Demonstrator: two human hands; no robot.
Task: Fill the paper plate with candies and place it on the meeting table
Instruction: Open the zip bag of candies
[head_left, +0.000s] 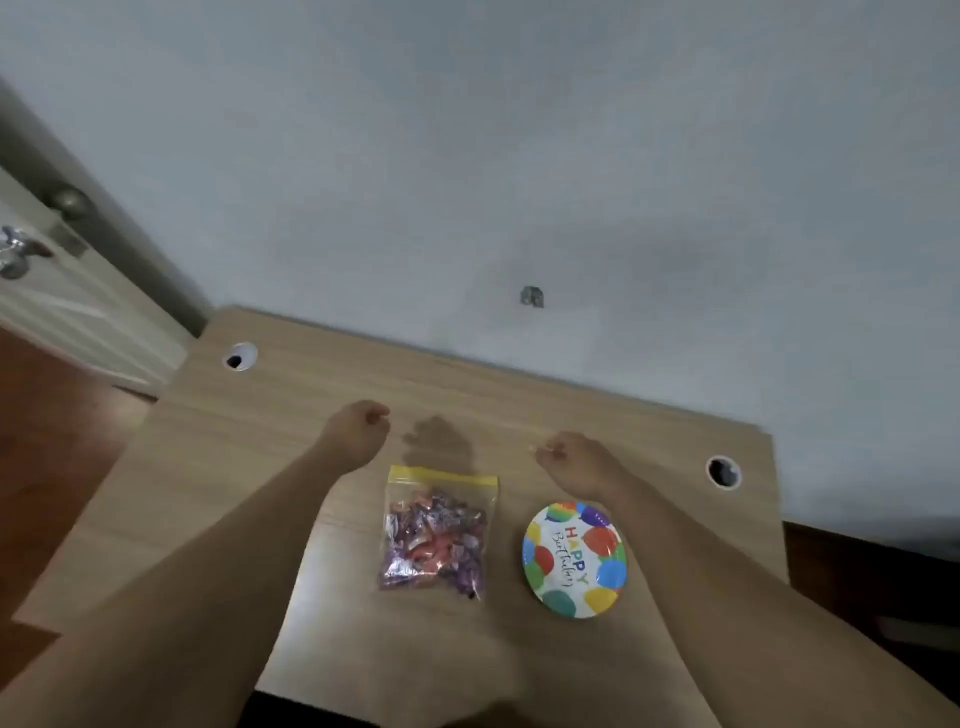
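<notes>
A clear zip bag (435, 535) with a yellow seal strip lies on the wooden table (260, 457), full of purple and red wrapped candies. To its right lies a round paper plate (574, 559) printed with coloured balloons and "Happy Birthday"; nothing is on it. My left hand (358, 427) hovers beyond the bag's upper left corner, fingers curled, holding nothing. My right hand (571, 457) hovers just beyond the plate, fingers also curled in and holding nothing. Both forearms reach in from the bottom of the view.
The table stands against a grey wall (519, 182), with a round cable hole at its far left (240, 356) and another at its far right (723, 472). A door with a metal handle (15, 254) is at the left. Reddish floor lies beside the table.
</notes>
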